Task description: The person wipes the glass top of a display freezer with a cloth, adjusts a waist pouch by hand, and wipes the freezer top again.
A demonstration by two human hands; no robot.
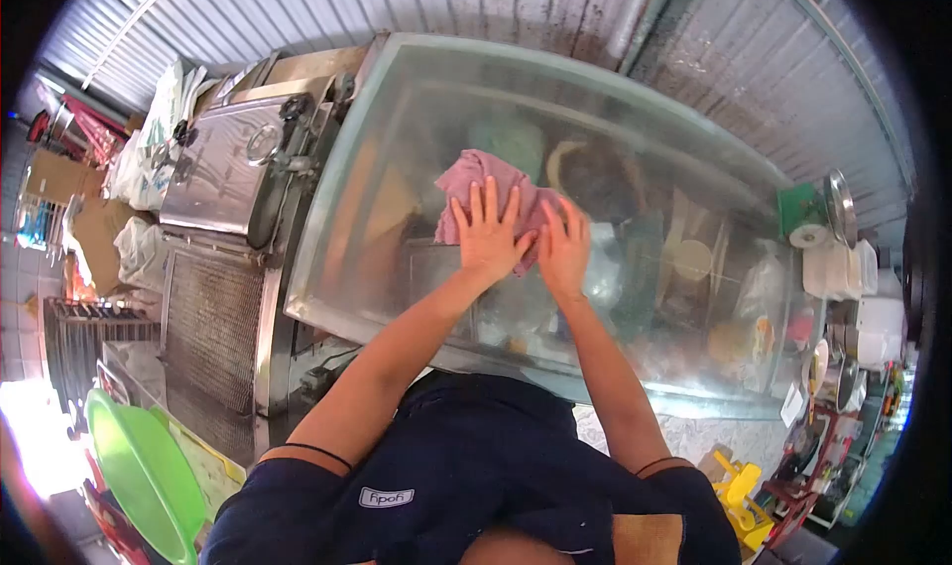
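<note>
While both arms reach forward over the glass surface, a pink cloth lies crumpled under the hands, its long axis slanting from far left to near right. The left hand, unclenched, rests palm down with fingers spread across the cloth's middle. The right hand is nearer the cloth's right end, fingers extended onto it; whether they pinch the fabric cannot be told. Beside the surface, at left, stands a metal appliance.

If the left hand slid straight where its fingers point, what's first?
The left hand would first cross the pink cloth it touches, then probably meet the see-through cover's pale far frame; depth is hard to judge.
</note>
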